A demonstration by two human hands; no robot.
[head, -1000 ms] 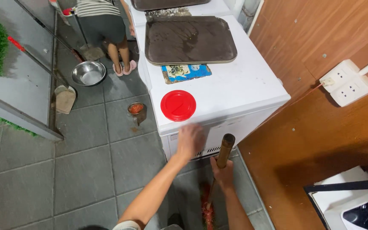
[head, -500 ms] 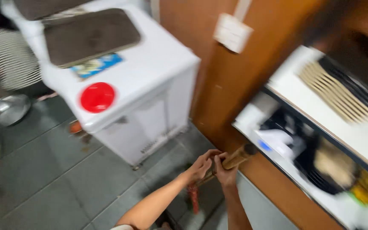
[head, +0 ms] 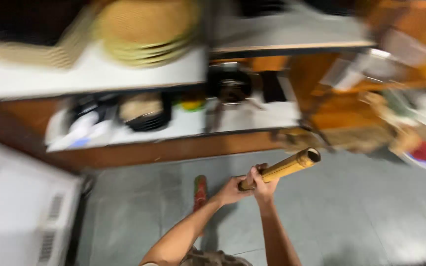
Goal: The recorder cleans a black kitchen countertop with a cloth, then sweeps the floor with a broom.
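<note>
The bamboo handle (head: 283,169) is in both your hands, over the grey tiled floor (head: 351,216), and it points up and to the right with its hollow end toward the wooden cabinet (head: 321,93). Your left hand (head: 231,190) is clenched around the lower part of the handle, and your right hand (head: 264,181) is clenched just above it; the two hands are touching each other. Below the hands there is a reddish part (head: 200,192) close to the floor, prob. the lower end of the same tool, but the picture is too blurred to say if it is connected.

For doing this well, in my judgement: the hands sit very close together, so you have little control of the far end. Put the right hand a bit higher on the handle, w/ the left one staying low, and the tool will turn less in the grip. Hold firm but not too hard, bc bamboo is smooth and can slip.

Around you: a low shelf (head: 183,125) w/ dark bowls and other small items is just in front, and a white top (head: 89,74) above it carries a stack of woven trays (head: 144,29). A white appliance (head: 20,216) stands at your left, near the handle's swing. Keep the upper end away from the shelf edge when you move it.
</note>
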